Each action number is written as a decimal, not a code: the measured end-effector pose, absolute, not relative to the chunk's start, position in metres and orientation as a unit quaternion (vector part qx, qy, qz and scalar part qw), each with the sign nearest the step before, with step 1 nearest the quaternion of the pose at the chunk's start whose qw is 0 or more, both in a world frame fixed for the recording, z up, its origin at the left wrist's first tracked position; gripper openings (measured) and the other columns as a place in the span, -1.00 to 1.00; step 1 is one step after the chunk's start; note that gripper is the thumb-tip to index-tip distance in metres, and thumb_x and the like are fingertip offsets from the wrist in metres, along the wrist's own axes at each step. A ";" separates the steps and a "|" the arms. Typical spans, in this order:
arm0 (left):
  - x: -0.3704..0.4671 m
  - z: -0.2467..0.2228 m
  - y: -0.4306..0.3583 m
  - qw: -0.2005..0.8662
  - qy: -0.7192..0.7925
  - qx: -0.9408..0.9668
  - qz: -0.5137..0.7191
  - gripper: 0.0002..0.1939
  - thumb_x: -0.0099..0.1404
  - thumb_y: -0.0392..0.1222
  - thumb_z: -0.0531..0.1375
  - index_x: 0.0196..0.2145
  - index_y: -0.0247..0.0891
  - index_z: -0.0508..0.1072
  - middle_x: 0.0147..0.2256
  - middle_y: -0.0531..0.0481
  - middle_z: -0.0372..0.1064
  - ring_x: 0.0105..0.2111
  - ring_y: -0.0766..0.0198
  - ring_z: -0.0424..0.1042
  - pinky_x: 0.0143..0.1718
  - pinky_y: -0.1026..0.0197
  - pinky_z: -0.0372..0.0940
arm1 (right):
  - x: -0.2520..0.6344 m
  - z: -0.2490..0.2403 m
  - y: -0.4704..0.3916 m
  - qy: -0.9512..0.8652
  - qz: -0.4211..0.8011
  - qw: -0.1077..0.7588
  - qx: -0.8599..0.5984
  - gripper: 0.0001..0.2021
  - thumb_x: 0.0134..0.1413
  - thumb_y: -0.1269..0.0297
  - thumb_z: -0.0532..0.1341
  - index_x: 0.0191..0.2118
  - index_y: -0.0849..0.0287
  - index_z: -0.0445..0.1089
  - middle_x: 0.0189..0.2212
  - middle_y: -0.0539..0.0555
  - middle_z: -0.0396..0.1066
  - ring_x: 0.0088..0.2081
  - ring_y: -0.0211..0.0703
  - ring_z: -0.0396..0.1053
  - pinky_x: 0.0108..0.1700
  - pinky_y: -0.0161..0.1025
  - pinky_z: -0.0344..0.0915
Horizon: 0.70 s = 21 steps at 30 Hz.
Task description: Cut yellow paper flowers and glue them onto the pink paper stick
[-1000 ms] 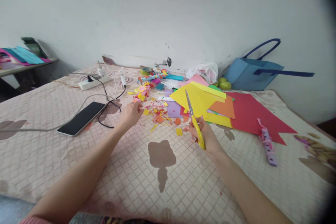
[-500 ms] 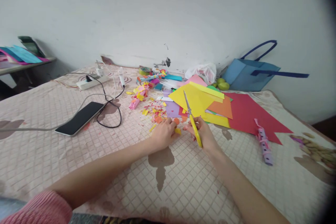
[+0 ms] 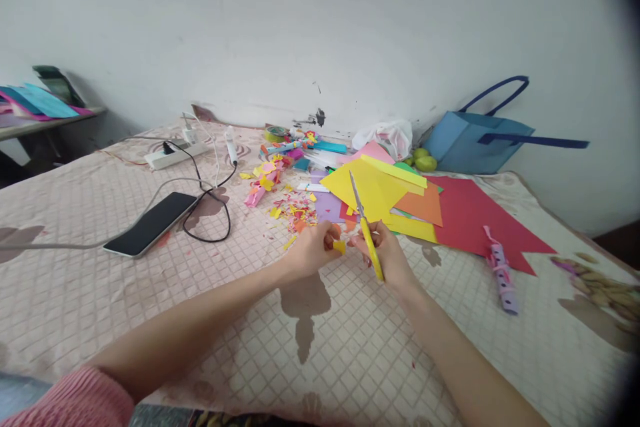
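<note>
My left hand point(image 3: 314, 249) is pinched on a small yellow paper piece point(image 3: 339, 247) just above the table. In my right hand point(image 3: 387, 250) is a pair of scissors point(image 3: 369, 240) with yellow handles, its blades pointing away over the yellow paper sheet point(image 3: 367, 187). The blades look closed together. Small paper scraps point(image 3: 297, 212) in red, yellow and orange lie just beyond my left hand. A purple sheet point(image 3: 327, 205) is partly under the yellow one.
A tablet-like black device point(image 3: 151, 223) with cables lies at left, near a power strip point(image 3: 175, 157). Red paper point(image 3: 480, 213), a purple paper roll point(image 3: 503, 280) and a blue bag point(image 3: 477, 140) are on the right. Decorated pink paper roll point(image 3: 263, 183) lies behind the scraps.
My left hand has lifted and turned slightly, showing more of the pinched fingers with the yellow paper piece. My right hand with the scissors has hardly moved.
</note>
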<state>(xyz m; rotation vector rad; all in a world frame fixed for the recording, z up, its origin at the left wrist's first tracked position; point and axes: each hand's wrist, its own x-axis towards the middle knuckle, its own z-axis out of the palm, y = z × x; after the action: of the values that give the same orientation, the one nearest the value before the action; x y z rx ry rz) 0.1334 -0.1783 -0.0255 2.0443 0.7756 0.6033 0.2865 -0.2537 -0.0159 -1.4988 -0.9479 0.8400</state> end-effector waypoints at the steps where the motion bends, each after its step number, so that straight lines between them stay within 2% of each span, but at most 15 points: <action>1: 0.131 -0.025 -0.177 0.457 0.303 0.800 0.242 -0.74 0.03 -0.26 0.24 -0.30 -0.26 0.29 -0.54 0.13 0.30 -0.53 0.36 0.33 -0.52 0.32 0.16 | 0.285 -0.016 -0.254 -0.401 0.358 0.556 -0.635 -0.61 -0.30 0.14 0.38 -0.38 0.12 0.18 -0.53 -0.04 0.34 -0.52 -0.24 0.31 -0.61 -0.37 0.12; 4: 0.123 -0.024 -0.174 0.519 0.288 0.769 0.237 -0.64 0.01 -0.22 0.28 -0.24 -0.26 0.25 -0.57 0.17 0.30 -0.56 0.38 0.33 -0.54 0.34 0.16 | 0.279 -0.016 -0.255 -0.394 0.385 0.550 -0.628 -0.59 -0.32 0.14 0.39 -0.38 0.11 0.17 -0.55 -0.08 0.31 -0.59 -0.31 0.24 -0.63 -0.39 0.09; 7: 0.119 -0.028 -0.175 0.521 0.290 0.768 0.234 -0.61 0.01 -0.21 0.28 -0.22 -0.26 0.25 -0.57 0.17 0.31 -0.57 0.38 0.33 -0.54 0.34 0.16 | 0.272 -0.019 -0.255 -0.395 0.424 0.539 -0.612 -0.57 -0.35 0.14 0.40 -0.39 0.11 0.16 -0.58 -0.12 0.30 -0.66 -0.38 0.13 -0.66 -0.39 0.04; 12: 0.117 -0.034 -0.181 0.514 0.290 0.773 0.231 -0.61 0.05 -0.16 0.28 -0.18 -0.26 0.26 -0.52 0.13 0.35 -0.53 0.36 0.36 -0.51 0.32 0.21 | 0.267 -0.023 -0.255 -0.393 0.423 0.531 -0.620 -0.57 -0.37 0.18 0.40 -0.40 0.11 0.14 -0.60 -0.14 0.29 -0.67 -0.40 0.10 -0.66 -0.39 0.02; 14: 0.115 -0.024 -0.182 0.452 0.303 0.799 0.255 -0.72 0.11 -0.16 0.24 -0.25 -0.27 0.29 -0.46 0.06 0.37 -0.50 0.34 0.36 -0.47 0.29 0.23 | 0.268 -0.023 -0.255 -0.389 0.409 0.537 -0.627 -0.58 -0.35 0.19 0.39 -0.39 0.11 0.15 -0.60 -0.14 0.29 -0.67 -0.40 0.10 -0.66 -0.39 0.02; 16: 0.111 -0.004 -0.185 0.331 0.303 0.848 0.281 -0.86 0.21 -0.17 0.15 -0.43 -0.29 0.31 -0.41 -0.02 0.37 -0.42 0.30 0.35 -0.38 0.23 0.25 | 0.271 -0.022 -0.256 -0.384 0.397 0.549 -0.627 -0.61 -0.31 0.20 0.37 -0.37 0.11 0.16 -0.60 -0.15 0.28 -0.67 -0.40 0.10 -0.64 -0.38 0.05; 17: 0.107 0.009 -0.189 0.281 0.286 0.870 0.287 -0.78 0.27 -0.17 0.08 -0.50 -0.30 0.31 -0.40 -0.05 0.36 -0.38 0.28 0.35 -0.33 0.20 0.26 | 0.272 -0.022 -0.256 -0.381 0.397 0.554 -0.625 -0.62 -0.29 0.21 0.37 -0.37 0.10 0.17 -0.60 -0.15 0.27 -0.67 -0.40 0.10 -0.64 -0.38 0.06; 19: 0.096 0.035 -0.207 0.251 0.221 0.902 0.273 -0.68 0.36 -0.16 -0.04 -0.49 -0.30 0.34 -0.42 -0.06 0.36 -0.37 0.28 0.35 -0.32 0.20 0.27 | 0.274 -0.021 -0.256 -0.373 0.399 0.562 -0.622 -0.63 -0.29 0.21 0.36 -0.36 0.10 0.17 -0.61 -0.15 0.26 -0.66 -0.38 0.11 -0.63 -0.37 0.07; 21: 0.078 0.049 -0.240 0.265 0.121 0.923 0.252 -0.75 0.35 -0.19 -0.04 -0.33 -0.27 0.40 -0.32 -0.08 0.39 -0.31 0.27 0.38 -0.27 0.22 0.30 | 0.274 -0.020 -0.256 -0.367 0.394 0.560 -0.629 -0.61 -0.32 0.21 0.37 -0.37 0.10 0.16 -0.62 -0.15 0.26 -0.66 -0.36 0.13 -0.64 -0.36 0.06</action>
<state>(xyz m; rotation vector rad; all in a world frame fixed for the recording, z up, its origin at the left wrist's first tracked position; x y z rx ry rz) 0.0781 -0.2404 0.0489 2.4921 0.3278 0.6816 0.2739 -0.2555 -0.0203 -1.4822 -0.8660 0.9290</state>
